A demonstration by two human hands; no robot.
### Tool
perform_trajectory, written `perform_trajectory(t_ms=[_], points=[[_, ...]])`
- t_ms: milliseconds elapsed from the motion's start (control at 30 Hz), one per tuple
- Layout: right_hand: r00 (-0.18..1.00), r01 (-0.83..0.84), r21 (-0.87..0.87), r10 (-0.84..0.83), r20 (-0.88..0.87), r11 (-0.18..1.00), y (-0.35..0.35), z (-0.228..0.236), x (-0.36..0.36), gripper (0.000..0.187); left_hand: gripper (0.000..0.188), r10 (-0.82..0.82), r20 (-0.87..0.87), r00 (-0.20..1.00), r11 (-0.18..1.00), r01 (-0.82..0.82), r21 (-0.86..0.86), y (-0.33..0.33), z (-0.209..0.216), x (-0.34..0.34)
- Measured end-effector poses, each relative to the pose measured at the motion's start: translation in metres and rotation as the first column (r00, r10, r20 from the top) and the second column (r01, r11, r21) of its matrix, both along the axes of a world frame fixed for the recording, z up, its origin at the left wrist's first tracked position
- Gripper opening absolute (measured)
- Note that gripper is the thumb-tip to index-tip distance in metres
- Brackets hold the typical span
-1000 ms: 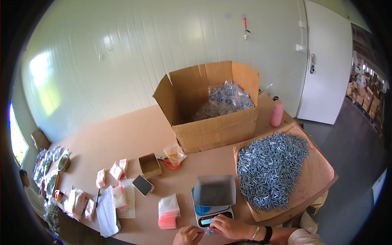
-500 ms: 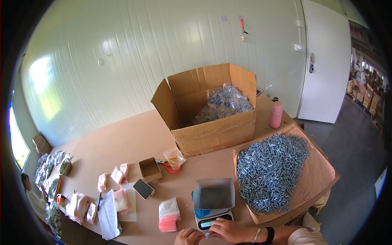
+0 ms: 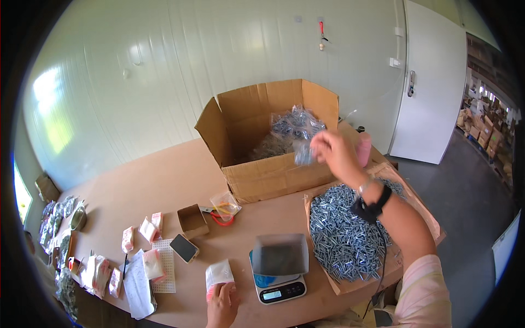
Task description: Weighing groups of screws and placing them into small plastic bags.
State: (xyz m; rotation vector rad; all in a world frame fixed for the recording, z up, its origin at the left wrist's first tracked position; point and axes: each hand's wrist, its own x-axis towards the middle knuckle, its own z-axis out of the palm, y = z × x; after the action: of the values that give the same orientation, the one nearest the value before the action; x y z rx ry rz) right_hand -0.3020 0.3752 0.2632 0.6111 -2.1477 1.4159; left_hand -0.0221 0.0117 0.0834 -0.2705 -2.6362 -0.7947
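My right hand (image 3: 332,151) is raised over the front edge of the large cardboard box (image 3: 279,177), its fingers closed on a small clear bag (image 3: 303,153) with grey metal pieces in it. Inside the box lies a heap of similar filled bags (image 3: 295,123). My left hand (image 3: 221,306) is at the near table edge, fingers curled onto the red-striped end of a stack of small clear zip bags (image 3: 219,272); its fingertips are partly hidden. Between my hands stands a digital scale (image 3: 282,292) carrying a grey metal scoop-like tray (image 3: 280,256). Under my right forearm lies a pile of screws (image 3: 344,235).
The screws lie on a brown paper-lined tray (image 3: 429,218). A pink bottle (image 3: 363,150) stands beside the box. Left of the scale are a phone (image 3: 184,248), a small open carton (image 3: 193,221), red-handled scissors (image 3: 223,221) and papers (image 3: 138,290). Another person sits at the far left.
My hands were together in front of the scale. The right has moved up and away to the box with the small bag; the left has shifted left onto the zip bag stack.
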Motion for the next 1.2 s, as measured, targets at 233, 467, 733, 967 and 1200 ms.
perform_trajectory(t_ms=[233,467,733,967,1200], points=[[0.909,0.384,0.357,-0.279,-0.310,0.852,0.027,-0.040,-0.053,0.025,0.054,0.189,0.189,0.964,0.978,-0.168,-0.124,-0.015,-0.002,0.012],[0.679,-0.557,0.483,0.034,0.734,0.676,-0.030,-0.166,0.025,0.106,0.057,0.044,0.212,0.976,0.889,0.059,-0.453,-0.045,-0.058,0.005],[0.682,-0.335,0.417,-0.088,0.726,0.845,-0.017,-0.210,0.081,0.051,0.036,-0.091,0.104,0.990,0.932,0.121,-0.343,-0.050,-0.074,-0.008],[0.345,0.142,-0.647,0.575,0.742,0.750,0.112,-0.161,0.158,0.051,0.031,0.002,0.037,0.999,0.929,0.012,-0.371,-0.041,-0.056,-0.016],[0.358,0.794,0.434,-0.905,0.231,0.425,0.255,-0.152,0.214,0.084,0.021,0.073,-0.033,0.997,0.920,-0.080,-0.384,-0.048,-0.064,-0.019]])
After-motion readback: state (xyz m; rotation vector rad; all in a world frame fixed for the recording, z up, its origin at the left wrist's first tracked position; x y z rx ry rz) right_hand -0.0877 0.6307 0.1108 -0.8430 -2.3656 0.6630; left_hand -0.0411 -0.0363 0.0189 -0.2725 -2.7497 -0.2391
